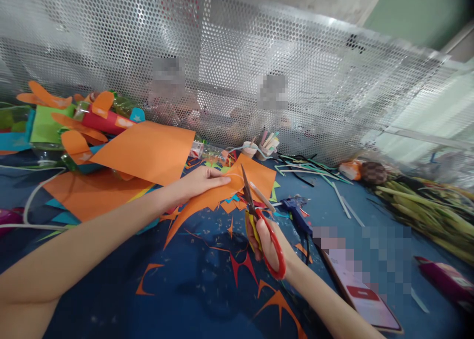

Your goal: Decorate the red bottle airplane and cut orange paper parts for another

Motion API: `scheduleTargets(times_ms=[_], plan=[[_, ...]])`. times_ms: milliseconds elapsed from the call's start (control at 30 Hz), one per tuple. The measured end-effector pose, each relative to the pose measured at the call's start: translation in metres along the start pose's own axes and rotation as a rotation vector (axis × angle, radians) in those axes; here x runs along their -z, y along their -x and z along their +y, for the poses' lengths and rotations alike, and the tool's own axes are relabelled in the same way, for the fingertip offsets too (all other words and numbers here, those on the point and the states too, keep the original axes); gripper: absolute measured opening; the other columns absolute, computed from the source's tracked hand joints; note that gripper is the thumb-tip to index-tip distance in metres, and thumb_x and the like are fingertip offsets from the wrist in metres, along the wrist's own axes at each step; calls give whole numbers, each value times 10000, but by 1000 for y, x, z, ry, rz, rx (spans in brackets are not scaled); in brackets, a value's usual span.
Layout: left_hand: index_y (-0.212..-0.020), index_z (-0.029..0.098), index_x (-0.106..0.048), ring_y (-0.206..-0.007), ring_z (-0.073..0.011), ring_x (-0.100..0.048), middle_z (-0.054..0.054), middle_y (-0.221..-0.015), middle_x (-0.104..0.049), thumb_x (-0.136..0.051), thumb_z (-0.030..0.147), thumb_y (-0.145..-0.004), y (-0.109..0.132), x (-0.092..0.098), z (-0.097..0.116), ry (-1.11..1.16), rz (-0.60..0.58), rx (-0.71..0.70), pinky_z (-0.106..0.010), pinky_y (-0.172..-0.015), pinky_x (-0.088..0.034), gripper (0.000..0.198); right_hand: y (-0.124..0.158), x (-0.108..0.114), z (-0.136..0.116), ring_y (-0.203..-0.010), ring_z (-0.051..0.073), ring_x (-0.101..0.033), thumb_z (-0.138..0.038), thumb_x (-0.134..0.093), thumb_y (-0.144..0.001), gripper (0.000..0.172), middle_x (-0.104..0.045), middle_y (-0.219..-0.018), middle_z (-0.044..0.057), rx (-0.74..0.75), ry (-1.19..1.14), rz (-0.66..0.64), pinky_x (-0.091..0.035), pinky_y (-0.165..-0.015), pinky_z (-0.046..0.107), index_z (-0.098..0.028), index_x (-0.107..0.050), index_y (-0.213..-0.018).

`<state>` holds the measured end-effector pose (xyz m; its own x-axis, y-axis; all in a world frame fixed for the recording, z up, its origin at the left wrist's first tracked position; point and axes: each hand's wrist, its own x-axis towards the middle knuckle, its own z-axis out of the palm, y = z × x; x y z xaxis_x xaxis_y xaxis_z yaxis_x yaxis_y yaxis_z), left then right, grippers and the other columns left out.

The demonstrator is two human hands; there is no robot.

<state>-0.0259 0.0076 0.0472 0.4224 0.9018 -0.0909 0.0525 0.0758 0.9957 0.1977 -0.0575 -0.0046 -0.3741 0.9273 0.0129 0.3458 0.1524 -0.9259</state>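
Observation:
My left hand [205, 182] is closed on a piece of orange paper [200, 206], thumb on top, and a pale curved line shows on the paper near my thumb. In my right hand [272, 238] is a pair of scissors [276, 257] with red and yellow handles. The scissors' dark blades point up and away, apart from each other, at the right edge of the orange paper. Beneath and around lie orange offcuts [279, 302] and a red scrap [240, 267] on the blue table [177, 299].
Orange sheets [151, 149] and decorated plastic bottles [107, 119] crowd the left. A blue glue gun [298, 213] and a phone [365, 292] lie to the right, with dried leaves [422, 210] beyond. Cups of sticks [268, 146] stand before a perforated metal screen [237, 57].

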Motion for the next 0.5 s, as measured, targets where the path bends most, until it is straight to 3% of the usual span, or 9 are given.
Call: scheduleTargets(times_ms=[167,300,400,467,500], plan=[[-912,204,-712,-736,-166,-677,-51,-892,-736,-664,414,-775,-5,14,1,-120,-18,-25,-267,-668,-510,255,-1,-1,-4,-328,63,-377,-680,-268,-854,502,-387,-537,-69,-77,35,5,-318,-327,210,-210,-383,-719],[-1009,188,-661,-686,-171,-649,-48,-803,-713,-662,388,-767,-11,26,2,-364,28,-107,-288,-630,-490,315,-1,-2,-7,-318,64,-376,-706,-255,-833,520,-388,-529,-70,-122,34,7,-320,-326,212,-214,-373,-715],[-1043,191,-614,-727,-176,-607,-43,-824,-669,-696,361,-729,-10,24,1,-707,283,-399,-296,-654,-457,366,-1,-2,-8,-315,67,-389,-734,-255,-815,544,-395,-523,-67,-124,27,11,-319,-327,216,-215,-367,-694],[-941,177,-609,-785,-179,-572,-61,-897,-643,-686,338,-738,-4,11,1,-907,531,-612,-305,-704,-427,271,-2,-2,-7,-308,71,-398,-739,-254,-816,555,-396,-508,-66,-118,31,11,-317,-329,220,-214,-365,-674],[-862,170,-599,-772,-172,-556,-56,-854,-632,-639,328,-783,2,2,1,-957,583,-674,-303,-707,-409,182,-2,-1,-6,-305,74,-405,-736,-254,-820,555,-396,-500,-64,-113,34,8,-316,-329,222,-214,-365,-665]])
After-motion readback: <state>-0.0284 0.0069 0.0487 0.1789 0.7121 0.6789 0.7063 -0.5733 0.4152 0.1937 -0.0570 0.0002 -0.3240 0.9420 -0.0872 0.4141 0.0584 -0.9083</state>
